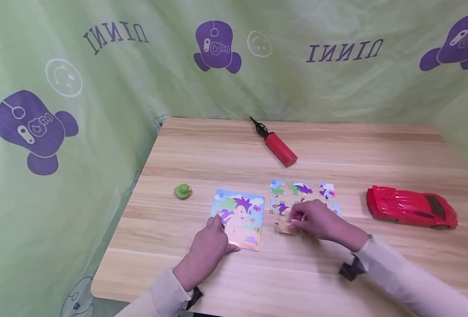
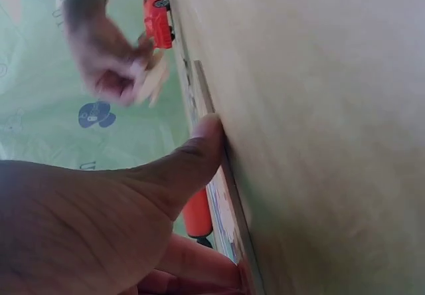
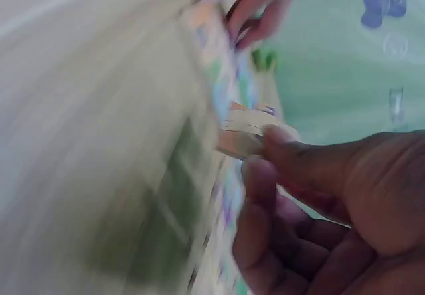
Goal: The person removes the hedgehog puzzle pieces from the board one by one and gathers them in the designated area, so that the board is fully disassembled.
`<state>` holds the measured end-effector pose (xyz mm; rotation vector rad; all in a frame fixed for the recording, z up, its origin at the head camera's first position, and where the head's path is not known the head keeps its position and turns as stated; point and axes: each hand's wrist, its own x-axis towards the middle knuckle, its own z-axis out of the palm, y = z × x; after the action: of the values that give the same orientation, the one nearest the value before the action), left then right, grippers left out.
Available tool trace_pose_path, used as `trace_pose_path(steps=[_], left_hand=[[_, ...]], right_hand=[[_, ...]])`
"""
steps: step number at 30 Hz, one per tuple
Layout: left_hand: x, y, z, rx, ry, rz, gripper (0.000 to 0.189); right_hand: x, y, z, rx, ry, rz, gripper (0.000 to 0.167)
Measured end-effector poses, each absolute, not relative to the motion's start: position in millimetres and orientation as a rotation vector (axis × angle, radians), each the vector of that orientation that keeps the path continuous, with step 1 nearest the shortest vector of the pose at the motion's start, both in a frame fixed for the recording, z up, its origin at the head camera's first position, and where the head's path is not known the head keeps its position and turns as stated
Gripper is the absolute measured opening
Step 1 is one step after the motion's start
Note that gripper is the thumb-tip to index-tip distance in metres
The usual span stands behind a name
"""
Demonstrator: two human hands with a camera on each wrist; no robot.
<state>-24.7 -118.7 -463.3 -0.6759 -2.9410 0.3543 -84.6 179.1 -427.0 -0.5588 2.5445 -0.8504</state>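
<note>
A square puzzle board (image 1: 245, 220) with a cartoon animal picture lies flat on the table. At its lower left corner, my left hand (image 1: 209, 242) holds it, thumb along the near edge and fingers at the left edge. In the left wrist view the thumb (image 2: 199, 150) presses against the board's side. Between thumb and forefinger, my right hand (image 1: 317, 220) pinches a puzzle piece (image 1: 284, 226), just right of the board. The right wrist view shows this piece (image 3: 240, 133) tilted in the fingertips. Several loose pieces (image 1: 276, 187) lie in rows beyond the right hand, which partly covers them.
A green toy duck (image 1: 183, 191) sits left of the board. Farther back lies a red hand pump (image 1: 280, 149) with a black nozzle. A red toy car (image 1: 410, 207) stands at the right. Green printed cloth (image 1: 281, 88) hangs behind the wooden table (image 1: 170, 246).
</note>
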Motion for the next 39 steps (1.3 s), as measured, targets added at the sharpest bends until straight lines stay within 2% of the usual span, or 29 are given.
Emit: trace_pose_path(steps=[6,14,19,24,30,34,39], left_hand=[[-29.2,-122.6,-460.3,-0.718,-2.927,0.31,0.066],[-32.8,-121.6,-455.3,-0.708,-2.973,0.197,0.069],[-35.6,-117.8,-449.0,-0.721,-3.002,0.286,0.073],[-35.2,-120.6,-449.4,-0.714,-3.031,0.19,0.071],[-33.6,-132.7,-455.9,-0.681,-3.004,-0.02,0.081],[-40.3,-133.5,-460.4,-0.71,-2.932,0.026,0.085],[-44.2,-134.1,-462.8,-0.697,-2.93,-0.002,0.109]], right_hand=[[-75.7,205.7,-432.6,-0.649,2.522,-0.705,0.017],[-73.6,193.9,-419.7,-0.622,2.707,-0.468,0.023],[-80.0,157.3,-409.9,-0.799,2.728,-0.48,0.015],[-84.5,104.6,-419.6,-0.994,2.655,-0.507,0.009],[-78.1,47.8,-445.3,-1.17,2.616,-0.43,0.026],[-77.7,27.9,-454.6,-1.117,2.7,-0.417,0.028],[-84.4,17.3,-457.5,-1.04,2.729,-0.44,0.037]])
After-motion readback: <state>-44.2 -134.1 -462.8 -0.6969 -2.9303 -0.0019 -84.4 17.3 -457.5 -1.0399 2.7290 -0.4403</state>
